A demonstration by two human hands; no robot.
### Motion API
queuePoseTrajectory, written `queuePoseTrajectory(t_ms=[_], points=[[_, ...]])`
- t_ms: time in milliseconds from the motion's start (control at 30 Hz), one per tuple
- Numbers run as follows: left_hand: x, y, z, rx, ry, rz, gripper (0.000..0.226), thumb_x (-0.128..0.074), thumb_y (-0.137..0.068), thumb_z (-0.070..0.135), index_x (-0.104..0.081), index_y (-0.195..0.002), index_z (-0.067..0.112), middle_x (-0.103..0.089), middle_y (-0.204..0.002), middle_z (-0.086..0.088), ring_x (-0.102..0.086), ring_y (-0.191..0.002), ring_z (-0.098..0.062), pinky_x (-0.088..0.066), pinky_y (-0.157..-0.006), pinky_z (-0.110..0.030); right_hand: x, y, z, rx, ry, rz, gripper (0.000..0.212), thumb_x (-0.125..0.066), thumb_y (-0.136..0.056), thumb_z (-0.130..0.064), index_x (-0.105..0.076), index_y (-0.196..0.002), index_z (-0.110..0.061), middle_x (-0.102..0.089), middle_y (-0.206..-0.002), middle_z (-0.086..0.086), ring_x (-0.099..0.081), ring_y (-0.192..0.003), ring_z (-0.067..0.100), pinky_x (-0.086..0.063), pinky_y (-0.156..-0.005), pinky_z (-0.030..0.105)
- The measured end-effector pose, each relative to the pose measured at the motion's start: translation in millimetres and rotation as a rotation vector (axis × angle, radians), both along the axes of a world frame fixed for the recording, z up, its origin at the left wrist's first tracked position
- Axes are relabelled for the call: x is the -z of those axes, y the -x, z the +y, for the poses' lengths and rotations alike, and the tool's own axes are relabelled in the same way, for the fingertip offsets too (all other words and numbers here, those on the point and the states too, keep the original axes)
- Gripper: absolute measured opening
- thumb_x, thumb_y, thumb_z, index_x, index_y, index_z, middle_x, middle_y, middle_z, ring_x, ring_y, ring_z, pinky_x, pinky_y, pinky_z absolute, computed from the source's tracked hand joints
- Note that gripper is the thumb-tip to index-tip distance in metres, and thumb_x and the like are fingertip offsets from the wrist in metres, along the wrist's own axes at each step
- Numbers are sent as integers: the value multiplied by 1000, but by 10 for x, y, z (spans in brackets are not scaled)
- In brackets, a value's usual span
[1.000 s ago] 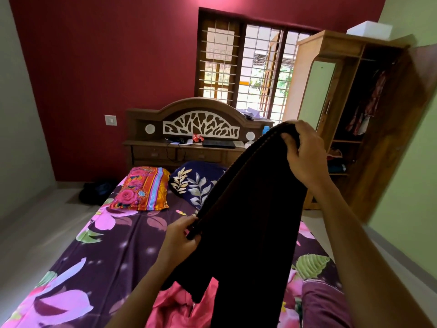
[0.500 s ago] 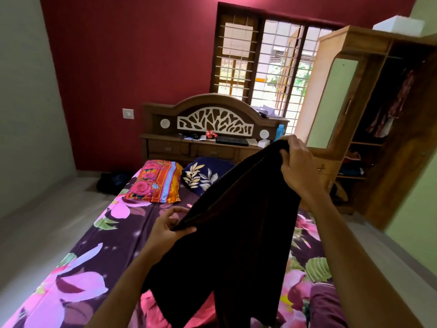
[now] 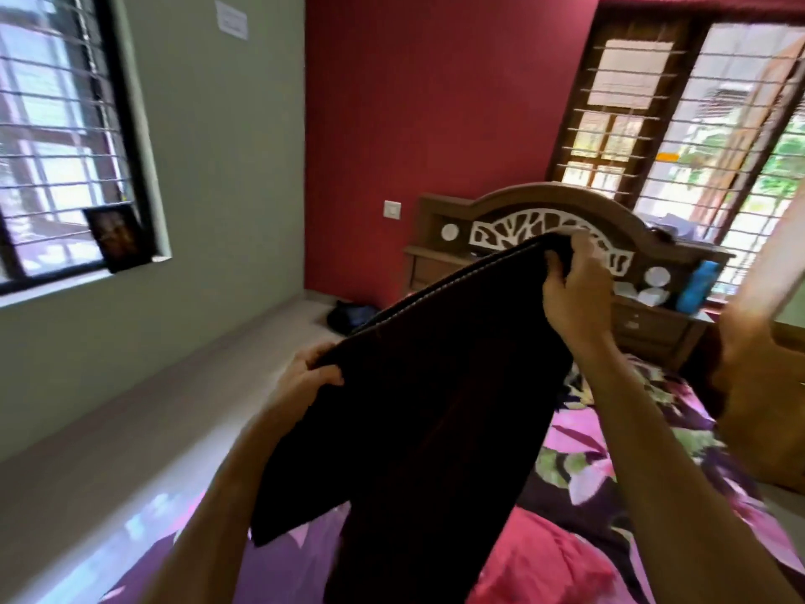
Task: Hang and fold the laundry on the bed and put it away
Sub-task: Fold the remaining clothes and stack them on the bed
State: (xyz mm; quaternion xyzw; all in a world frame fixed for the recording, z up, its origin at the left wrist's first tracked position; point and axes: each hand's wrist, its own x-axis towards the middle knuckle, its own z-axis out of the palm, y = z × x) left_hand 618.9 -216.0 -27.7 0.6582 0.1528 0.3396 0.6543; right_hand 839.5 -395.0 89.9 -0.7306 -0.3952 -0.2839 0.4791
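The head camera shows black pants (image 3: 435,407) held up in the air over the bed (image 3: 610,451). The left hand (image 3: 305,377) pinches one end of the top edge, with its fingers curled round the cloth. The right hand (image 3: 575,298) grips the other end, higher up, in front of the headboard (image 3: 522,202). The top edge is pulled straight between the two hands, and the rest hangs down. The bottom goes out of the picture, so I cannot tell if it touches the bed. A pink cloth (image 3: 544,555) lies on the bed below.

The pants look soft and floppy, and I think they are not heavy. They will sag wherever nothing holds them. The thick top edge looks like the best place to hold, one hand at each end. To fold them, I think the two ends should come together.
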Motion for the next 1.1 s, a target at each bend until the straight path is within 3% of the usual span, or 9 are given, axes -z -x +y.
queuePoseTrajectory(t_ms=[133,233,333,467,600,667,833,967,1100], points=[[232,70,969,-21,-451,720,29,-71,-59,29,-70,-83,13,-63,-64,9,-56,-62,-3,-36,-54,-12,376,-301,887,-7,274,183,23,-49,-93,-3,-55,-115,-1,-59,-112,19,-54,-108,33,-41,-84,33],[357,-52,1528,-334,-497,963,14,-61,-84,14,-70,-95,14,-66,-82,-9,-63,-72,-22,-45,-60,-22,550,-327,1492,-47,332,249,25,-49,-93,-4,-54,-118,-3,-58,-117,19,-53,-110,33,-41,-86,34],[331,-214,1979,-489,-199,696,16,-53,-89,4,-65,-98,8,-65,-87,-16,-64,-59,-28,-57,-49,-33,545,-287,1932,-24,199,246,23,-46,-94,-3,-54,-115,-2,-56,-115,18,-53,-107,32,-39,-85,33],[210,-360,2311,-536,-91,372,22,-42,-90,-2,-58,-83,12,-60,-81,-14,-58,-53,-17,-51,-43,-20,460,-308,2127,-32,-41,174,26,-46,-93,-1,-55,-117,0,-57,-115,15,-53,-109,25,-37,-91,23],[395,-354,2478,-654,-273,217,17,-47,-77,-1,-61,-85,6,-61,-83,-15,-61,-77,-26,-50,-68,-34,415,-162,2001,-271,-214,97,21,-49,-88,0,-57,-106,-3,-56,-99,-8,-52,-96,-10,-37,-88,8],[618,-283,2481,-690,-257,210,19,-47,-72,2,-59,-86,7,-57,-86,-14,-54,-79,-22,-45,-71,-36,458,-20,1856,-435,-195,177,20,-52,-88,0,-57,-103,-13,-57,-97,-11,-55,-93,-10,-43,-87,13],[1396,131,2167,-729,-137,227,38,-35,-69,-3,-56,-100,-1,-52,-101,-22,-49,-93,-29,-41,-86,-34,1050,516,1334,-818,181,531,30,-62,-82,0,-67,-97,-25,-69,-87,-18,-61,-88,-1,-47,-82,16],[2456,581,1794,-619,-26,453,39,-34,-71,0,-60,-101,2,-55,-102,-25,-55,-89,-30,-53,-66,-26,2122,994,904,-901,776,746,35,-68,-79,6,-66,-106,-16,-68,-92,-19,-58,-85,-16,-42,-81,6],[3587,1064,1168,-607,182,801,45,-39,-70,-14,-64,-108,-7,-45,-122,-39,-43,-116,-48,-34,-102,-35,3444,1500,540,-780,1267,767,43,-66,-82,2,-58,-123,-7,-60,-120,5,-54,-109,0,-35,-92,9]])
